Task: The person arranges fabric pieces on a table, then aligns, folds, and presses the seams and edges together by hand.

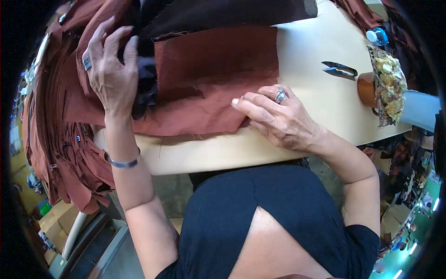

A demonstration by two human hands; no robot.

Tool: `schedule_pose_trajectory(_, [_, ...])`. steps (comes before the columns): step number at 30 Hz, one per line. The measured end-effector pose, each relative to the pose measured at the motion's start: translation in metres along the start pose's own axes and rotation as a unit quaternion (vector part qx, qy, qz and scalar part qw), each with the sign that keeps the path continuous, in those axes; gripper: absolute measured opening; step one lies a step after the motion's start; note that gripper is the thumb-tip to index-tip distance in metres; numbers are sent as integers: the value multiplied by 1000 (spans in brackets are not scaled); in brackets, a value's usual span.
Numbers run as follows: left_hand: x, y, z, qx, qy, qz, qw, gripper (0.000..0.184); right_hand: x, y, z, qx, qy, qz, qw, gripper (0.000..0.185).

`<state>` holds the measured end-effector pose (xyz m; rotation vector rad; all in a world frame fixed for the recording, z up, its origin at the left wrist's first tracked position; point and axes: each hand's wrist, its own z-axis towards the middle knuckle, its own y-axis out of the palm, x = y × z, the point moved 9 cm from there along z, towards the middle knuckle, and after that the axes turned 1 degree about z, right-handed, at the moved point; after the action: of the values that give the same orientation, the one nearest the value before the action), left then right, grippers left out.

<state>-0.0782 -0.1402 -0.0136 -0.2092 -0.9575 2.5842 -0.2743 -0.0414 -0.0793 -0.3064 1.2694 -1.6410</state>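
A reddish-brown cloth piece (216, 58) lies on the pale table (316, 42), its near edge frayed and wavy. At its lower right corner, my right hand (283, 114) is closed on the cloth, fingers over the top and the thumb side low; a ring shows on one finger. My left hand (111, 69) is open with spread, bent fingers, over brown cloth and beside dark fabric at the upper left. What lies under its fingertips is hidden. Dark fabric (227, 14) stretches across the top of the brown piece.
A thick stack of brown cloth pieces (46, 121) hangs over the table's left side. Black thread snips (339, 69) lie on the right. Near them stand a brown cup (367, 90), a pale yellow, crumbly-looking mass (390, 88) and a blue-and-white bottle (377, 36).
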Motion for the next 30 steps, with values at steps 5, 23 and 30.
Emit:
schedule_pose_trajectory(5, [24,64,-25,-251,11,-28,967,32,14,8,4,-85,60,31,994,56])
schedule_pose_trajectory(23, [0,87,-32,-225,-79,-72,969,10,39,-187,-67,174,233,-293,911,57])
schedule_pose_trajectory(30, [8,100,-21,-205,-89,-145,964,11,120,-223,-163,222,461,-167,843,78])
